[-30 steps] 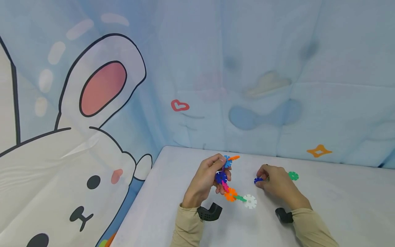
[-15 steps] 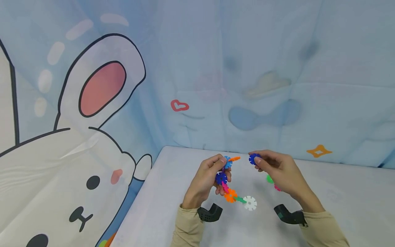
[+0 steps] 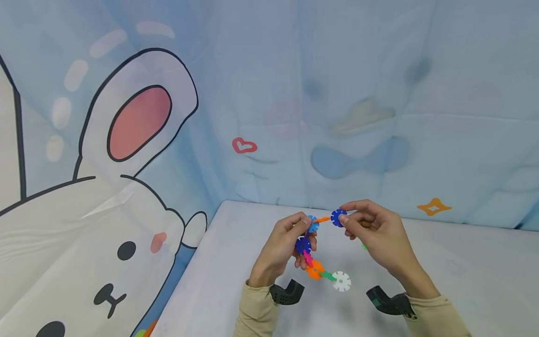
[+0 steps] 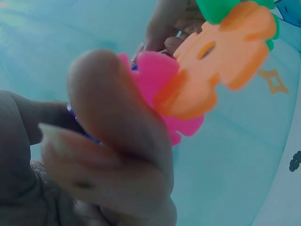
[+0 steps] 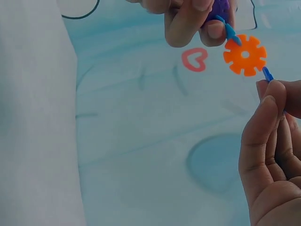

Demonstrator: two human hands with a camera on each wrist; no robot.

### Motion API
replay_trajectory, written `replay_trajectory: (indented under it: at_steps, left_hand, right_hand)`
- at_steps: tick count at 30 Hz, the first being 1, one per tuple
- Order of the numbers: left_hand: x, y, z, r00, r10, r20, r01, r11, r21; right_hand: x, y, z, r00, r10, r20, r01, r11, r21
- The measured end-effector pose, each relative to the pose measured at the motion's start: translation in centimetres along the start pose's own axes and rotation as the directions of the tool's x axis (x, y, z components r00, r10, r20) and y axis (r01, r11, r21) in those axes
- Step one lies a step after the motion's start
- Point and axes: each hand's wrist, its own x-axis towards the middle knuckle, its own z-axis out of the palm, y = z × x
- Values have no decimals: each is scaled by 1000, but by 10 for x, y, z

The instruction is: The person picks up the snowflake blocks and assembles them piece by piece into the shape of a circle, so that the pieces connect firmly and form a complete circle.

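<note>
My left hand [image 3: 273, 250] grips a chain of interlocking notched plastic discs, thumb and fingers at its light blue disc [image 3: 313, 224]. Below hang a dark blue, a pink, an orange [image 3: 315, 270], a green and a white disc [image 3: 342, 281]. From the light blue disc an orange disc [image 5: 240, 61] sticks out to the right. Between thumb and index finger my right hand [image 3: 381, 234] pinches a loose-edged dark blue disc [image 3: 338, 218], its rim right at the orange disc's notched edge. In the left wrist view, a pink disc [image 4: 157, 70] stands close to the fingers.
Partly hidden behind my right hand, a bright green disc [image 3: 364, 246] lies on the white table [image 3: 227, 262]. A light blue curtain [image 3: 269, 178] with a printed rabbit hangs along the table's back and left sides.
My right hand has lifted the dark blue disc from the table and carried it up and left to the orange disc's edge. My left hand and the chain have barely moved.
</note>
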Motion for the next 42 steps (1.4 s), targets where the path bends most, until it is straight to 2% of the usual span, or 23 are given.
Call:
replay_trajectory:
  at_steps: [6, 12, 16, 21, 26, 32, 36, 42]
  left_hand:
    - [-1, 1, 1, 1000, 11, 29, -11, 1000, 9]
    - [-2, 1, 0, 1000, -18, 24, 18, 1000, 6]
    - [-1, -2, -1, 997, -50, 62, 54, 996, -66]
    - [1, -5, -3, 986, -103, 133, 129, 971, -199]
    - [1, -5, -3, 983, -113, 146, 141, 969, -203]
    - [-1, -1, -1, 991, -92, 98, 103, 989, -109]
    - [-3, 4, 2, 995, -29, 93, 31, 999, -28]
    - [-6, 10, 7, 994, 52, 92, -57, 997, 54]
  right_hand:
    - [0, -1, 2, 999, -46, -17, 45, 999, -13]
    - [-2, -2, -1, 999, -45, 4, 45, 999, -24]
    - [-3, -5, -3, 999, -44, 16, 44, 999, -9]
    - [-3, -8, -3, 999, -41, 11, 41, 999, 21]
    - [-4, -9, -2, 999, -53, 2, 53, 998, 21]
    - [-5, -9, -1, 993, -120, -23, 118, 991, -69]
    - [-6, -11, -2, 985, -172, -23, 168, 980, -109]
    - [-7, -12, -6, 981, -195, 11, 195, 976, -95]
